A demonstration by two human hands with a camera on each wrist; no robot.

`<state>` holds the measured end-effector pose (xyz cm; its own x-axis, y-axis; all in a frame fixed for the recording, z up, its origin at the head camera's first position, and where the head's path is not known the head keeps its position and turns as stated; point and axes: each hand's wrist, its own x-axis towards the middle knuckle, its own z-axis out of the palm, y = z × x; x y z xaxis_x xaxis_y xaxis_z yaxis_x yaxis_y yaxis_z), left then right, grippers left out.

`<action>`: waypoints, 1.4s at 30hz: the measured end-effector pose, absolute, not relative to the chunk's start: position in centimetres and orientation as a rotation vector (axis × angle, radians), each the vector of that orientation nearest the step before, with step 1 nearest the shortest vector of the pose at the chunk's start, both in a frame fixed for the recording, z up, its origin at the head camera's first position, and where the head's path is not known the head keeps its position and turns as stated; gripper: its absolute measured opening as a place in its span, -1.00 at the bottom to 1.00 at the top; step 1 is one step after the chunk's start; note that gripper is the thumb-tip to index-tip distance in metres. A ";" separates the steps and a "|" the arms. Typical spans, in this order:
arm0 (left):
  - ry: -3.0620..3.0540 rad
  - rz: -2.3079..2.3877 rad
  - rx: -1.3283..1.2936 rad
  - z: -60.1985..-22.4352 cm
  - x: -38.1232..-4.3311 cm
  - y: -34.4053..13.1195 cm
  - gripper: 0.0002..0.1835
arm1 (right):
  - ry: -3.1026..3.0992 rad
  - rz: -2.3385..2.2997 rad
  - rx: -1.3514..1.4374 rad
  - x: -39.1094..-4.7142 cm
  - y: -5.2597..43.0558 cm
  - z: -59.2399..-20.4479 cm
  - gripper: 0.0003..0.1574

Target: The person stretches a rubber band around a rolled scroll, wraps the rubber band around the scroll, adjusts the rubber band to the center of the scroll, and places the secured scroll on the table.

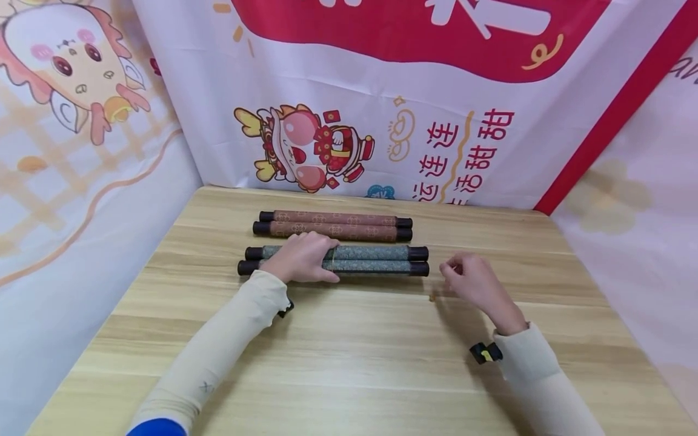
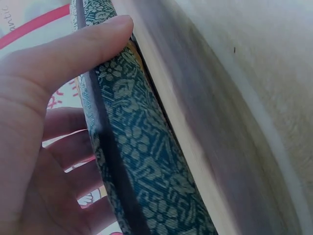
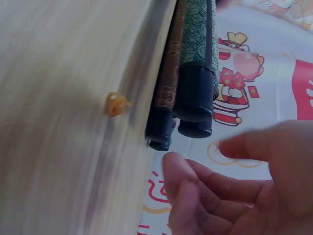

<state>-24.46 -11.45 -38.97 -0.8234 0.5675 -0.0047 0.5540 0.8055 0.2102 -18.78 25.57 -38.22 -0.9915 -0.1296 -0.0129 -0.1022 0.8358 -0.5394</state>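
Two rolled scrolls in teal patterned cloth [image 1: 376, 266] with dark end knobs lie side by side, parallel to the table's back edge. My left hand [image 1: 303, 257] grips them left of their middle, thumb on the near side and fingers over the far side. A thin yellowish band [image 2: 135, 53] shows on the teal cloth by the thumb [image 2: 105, 39]. Just off the right-hand knobs [image 3: 194, 93] is my right hand [image 1: 470, 278], its fingers loosely bent and holding nothing. A small crumpled orange rubber band [image 3: 116, 104] lies on the table beneath it.
Behind the teal pair lie two brown patterned scrolls [image 1: 338, 230], also with dark knobs. The wooden table [image 1: 354, 363] meets a printed cloth backdrop [image 1: 207, 139] at the back and sides.
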 end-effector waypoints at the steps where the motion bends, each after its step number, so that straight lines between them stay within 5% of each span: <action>1: 2.914 0.304 0.899 -39.0 -24.7 -11.4 -0.07 | 2.967 -0.826 -0.206 -18.8 25.7 -38.4 -0.62; 26: 2.874 0.276 0.770 -40.6 -27.5 -10.6 -0.08 | 2.794 -0.581 -0.288 -19.0 24.4 -40.5 -0.79; 42: 2.955 0.253 0.747 -38.8 -26.2 -10.1 -0.06 | 2.792 -0.640 -0.355 -19.1 23.1 -39.3 -0.80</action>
<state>-26.16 -10.13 -38.85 -0.8776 0.4777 -0.0396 0.4640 0.8673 0.1801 -19.11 23.15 -39.35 -0.9379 -0.2900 -0.1905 -0.1782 0.8736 -0.4528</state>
